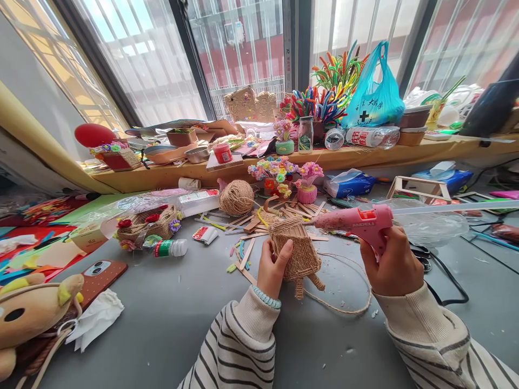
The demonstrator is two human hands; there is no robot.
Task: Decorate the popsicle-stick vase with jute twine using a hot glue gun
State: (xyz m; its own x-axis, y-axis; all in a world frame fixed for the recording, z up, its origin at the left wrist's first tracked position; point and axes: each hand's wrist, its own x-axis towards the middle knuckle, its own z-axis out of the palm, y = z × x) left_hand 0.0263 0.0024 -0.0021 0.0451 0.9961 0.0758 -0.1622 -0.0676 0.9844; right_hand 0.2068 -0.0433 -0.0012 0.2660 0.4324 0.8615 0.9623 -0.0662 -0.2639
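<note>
My left hand [272,266] is closed around a small twine-wrapped box on short legs [299,253], its thumb pressed on the near face. In my right hand [393,265] is a pink hot glue gun [360,220], gripped by its handle. The nozzle points left and meets or nearly meets the upper edge of the box; I cannot tell if it touches. A long clear glue stick [450,206] sticks out of the gun's back. A loose strand of twine [357,312] loops over the table to the right of the box. Behind the box sits a ball of twine [236,198].
Wooden craft sticks [247,254] lie scattered behind the box. At left are a flower-trimmed twine basket [148,227], a small bottle [170,248], a phone [99,275] and a plush toy [32,319]. Scissors [421,254] and a black cable [454,297] lie at right.
</note>
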